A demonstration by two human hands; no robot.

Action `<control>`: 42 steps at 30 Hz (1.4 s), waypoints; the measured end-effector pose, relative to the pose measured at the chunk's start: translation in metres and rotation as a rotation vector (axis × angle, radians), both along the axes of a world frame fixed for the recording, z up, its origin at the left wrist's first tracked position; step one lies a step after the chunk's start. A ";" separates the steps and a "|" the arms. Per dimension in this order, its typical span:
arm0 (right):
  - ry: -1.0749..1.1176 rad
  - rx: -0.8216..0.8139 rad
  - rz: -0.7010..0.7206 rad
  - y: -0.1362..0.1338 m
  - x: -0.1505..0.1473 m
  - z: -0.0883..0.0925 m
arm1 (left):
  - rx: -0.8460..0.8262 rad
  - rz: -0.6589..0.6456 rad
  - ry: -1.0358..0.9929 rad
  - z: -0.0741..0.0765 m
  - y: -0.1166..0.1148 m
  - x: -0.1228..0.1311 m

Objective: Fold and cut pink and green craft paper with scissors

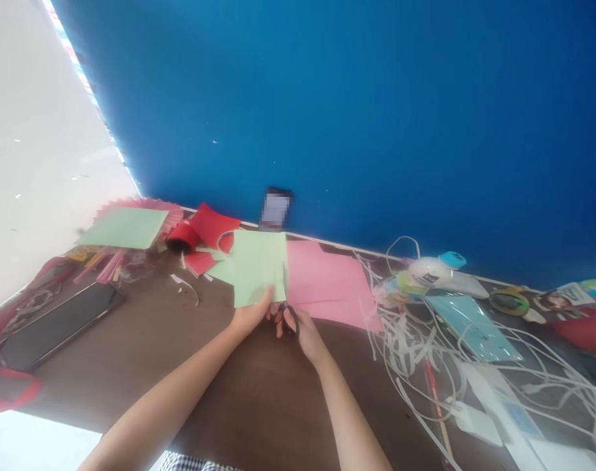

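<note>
Light green paper (259, 265) is held up over the table by my left hand (253, 314), whose thumb lies on its lower right part. My right hand (300, 327) is closed around the dark handles of a pair of scissors (290, 316), just right of my left hand. The scissor blades are at the paper's lower right edge and are hard to make out. Pink paper (332, 281) lies to the right of the green paper. On the left are red paper (213, 226) and narrow green pieces.
A large phone (62, 324) lies at the left, below another green sheet (123, 227). A smaller phone (275, 208) stands at the back. White cables and strips (415, 347), a glue bottle (430, 271) and a blue packet (477, 327) crowd the right.
</note>
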State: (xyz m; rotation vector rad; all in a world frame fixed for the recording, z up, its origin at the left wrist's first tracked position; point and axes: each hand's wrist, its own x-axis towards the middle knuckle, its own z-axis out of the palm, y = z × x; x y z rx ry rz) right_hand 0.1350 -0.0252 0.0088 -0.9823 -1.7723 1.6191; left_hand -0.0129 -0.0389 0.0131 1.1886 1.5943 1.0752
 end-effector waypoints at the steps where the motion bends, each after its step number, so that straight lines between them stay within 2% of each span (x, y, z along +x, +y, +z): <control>1: -0.001 0.003 0.000 0.000 0.000 0.001 | 0.006 -0.006 -0.007 0.000 0.000 0.000; 11: 0.010 -0.001 -0.001 0.000 -0.001 0.001 | 0.025 -0.015 -0.049 0.001 -0.001 0.001; 19: 0.041 0.025 0.032 -0.001 -0.004 0.010 | 0.042 -0.042 -0.100 0.005 -0.002 0.005; 22: 0.029 0.027 0.019 -0.002 -0.003 0.008 | 0.029 -0.041 -0.103 0.006 -0.002 0.007; 28: -0.018 0.033 -0.095 -0.003 0.001 -0.002 | 0.037 -0.122 -0.115 0.009 -0.006 0.011; 35: 0.000 0.051 -0.036 -0.004 -0.002 0.004 | 0.034 -0.123 -0.137 0.010 -0.004 0.010; 42: 0.028 0.017 -0.058 -0.002 0.002 0.000 | 0.022 -0.118 -0.147 0.006 -0.003 0.009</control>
